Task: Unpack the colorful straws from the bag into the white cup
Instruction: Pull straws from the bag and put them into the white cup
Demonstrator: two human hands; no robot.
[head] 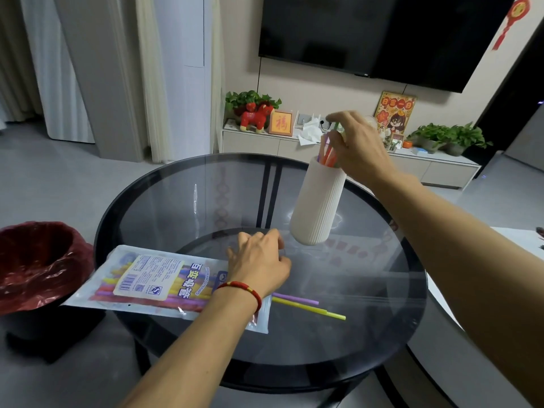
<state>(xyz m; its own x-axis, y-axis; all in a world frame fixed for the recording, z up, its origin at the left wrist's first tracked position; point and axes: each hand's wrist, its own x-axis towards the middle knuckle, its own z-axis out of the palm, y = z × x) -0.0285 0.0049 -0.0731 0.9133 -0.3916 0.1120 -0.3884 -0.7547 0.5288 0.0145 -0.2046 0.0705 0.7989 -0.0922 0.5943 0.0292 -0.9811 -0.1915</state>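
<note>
A tall ribbed white cup [319, 201] stands on the round glass table [182, 201], right of centre. My right hand [357, 145] is above its mouth, fingers closed on several colourful straws [328, 153] whose lower ends are inside the cup. The clear straw bag [153, 282] lies flat at the table's left front, with many straws still inside. My left hand [260, 265], with a red bracelet at the wrist, rests on the bag's open right end, fingers loosely curled. A purple straw [297, 298] and a yellow straw [312, 310] lie loose on the glass just right of the bag.
A bin lined with a red bag [35, 260] stands on the floor left of the table. Beyond the table is a low TV cabinet [441, 169] with plants and ornaments. A white surface [527, 240] borders the table at right.
</note>
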